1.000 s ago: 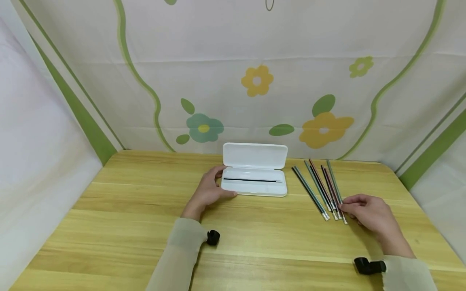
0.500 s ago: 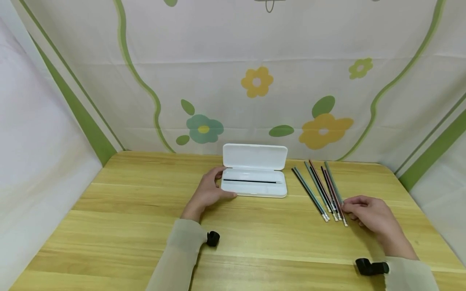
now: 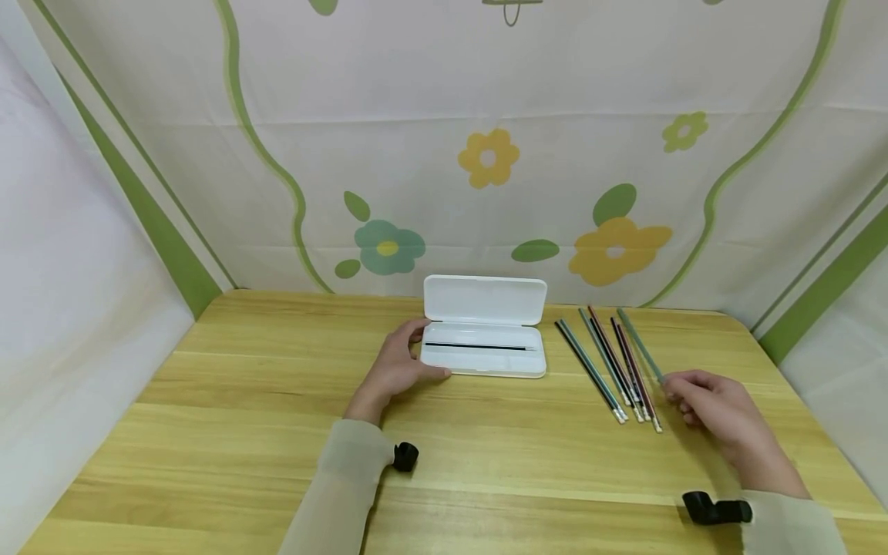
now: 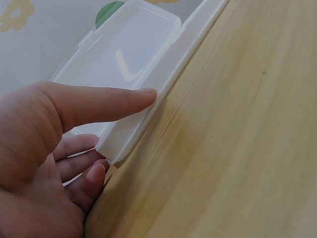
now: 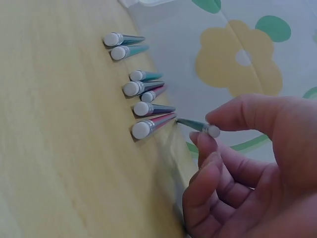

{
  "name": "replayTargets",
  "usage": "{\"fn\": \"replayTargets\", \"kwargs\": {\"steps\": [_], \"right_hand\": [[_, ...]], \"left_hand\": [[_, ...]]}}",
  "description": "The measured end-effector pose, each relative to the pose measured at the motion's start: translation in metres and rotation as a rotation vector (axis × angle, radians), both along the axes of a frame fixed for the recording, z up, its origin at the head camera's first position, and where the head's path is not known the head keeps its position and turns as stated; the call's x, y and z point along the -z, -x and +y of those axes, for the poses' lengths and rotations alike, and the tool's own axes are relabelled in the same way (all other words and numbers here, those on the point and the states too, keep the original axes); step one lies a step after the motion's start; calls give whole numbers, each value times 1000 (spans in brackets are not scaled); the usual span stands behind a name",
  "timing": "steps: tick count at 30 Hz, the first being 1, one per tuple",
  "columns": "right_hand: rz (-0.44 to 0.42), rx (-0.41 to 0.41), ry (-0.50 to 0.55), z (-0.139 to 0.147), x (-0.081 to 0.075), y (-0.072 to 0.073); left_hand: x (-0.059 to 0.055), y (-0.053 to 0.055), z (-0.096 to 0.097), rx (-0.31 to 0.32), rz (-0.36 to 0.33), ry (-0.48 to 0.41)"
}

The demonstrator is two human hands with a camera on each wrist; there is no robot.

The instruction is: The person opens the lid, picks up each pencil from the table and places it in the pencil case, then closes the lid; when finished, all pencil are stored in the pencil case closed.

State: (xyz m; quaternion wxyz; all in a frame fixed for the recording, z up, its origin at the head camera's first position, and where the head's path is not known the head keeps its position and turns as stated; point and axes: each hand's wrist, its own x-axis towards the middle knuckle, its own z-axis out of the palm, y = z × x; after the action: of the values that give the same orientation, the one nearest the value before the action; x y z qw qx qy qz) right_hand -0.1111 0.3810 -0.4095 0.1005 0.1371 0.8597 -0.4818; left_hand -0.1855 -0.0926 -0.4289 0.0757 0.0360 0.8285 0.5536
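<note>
A white pencil case (image 3: pixel 444 361) stands open on the table, its lid (image 3: pixel 486 299) raised at the back. One dark pencil (image 3: pixel 479 346) lies lengthwise inside. My left hand (image 3: pixel 398 362) holds the case's left end; in the left wrist view the thumb (image 4: pixel 109 103) lies along the front wall and the other fingers curl at the end. On the right, my right hand (image 3: pixel 714 408) pinches a green pencil (image 3: pixel 641 344) near its eraser end, between thumb and fingertips. Seen from the right wrist, that pencil's eraser (image 5: pixel 213 131) points toward the camera, raised off the table.
Several green, black and red pencils (image 3: pixel 603 354) lie fanned between the case and my right hand, erasers toward me. A flowered cloth (image 3: pixel 486 216) hangs right behind the wooden table (image 3: pixel 499 455). White cloth (image 3: pixel 83 254) hangs at the left side too.
The green pencil has come away from the group, its eraser end lifted and drawn right by my right hand. My left hand stays at the case.
</note>
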Motion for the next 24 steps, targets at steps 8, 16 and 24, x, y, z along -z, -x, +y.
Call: {"fn": "replayTargets", "kwargs": {"steps": [8,16,24], "right_hand": [[57,39,39,2,2,-1],[114,93,71,2,3,-2],[153,156,193,4,3,-2]], "left_hand": [[0,0,0,1,3,-3],[0,1,0,-2,1,5],[-1,0,0,1,2,4]]}}
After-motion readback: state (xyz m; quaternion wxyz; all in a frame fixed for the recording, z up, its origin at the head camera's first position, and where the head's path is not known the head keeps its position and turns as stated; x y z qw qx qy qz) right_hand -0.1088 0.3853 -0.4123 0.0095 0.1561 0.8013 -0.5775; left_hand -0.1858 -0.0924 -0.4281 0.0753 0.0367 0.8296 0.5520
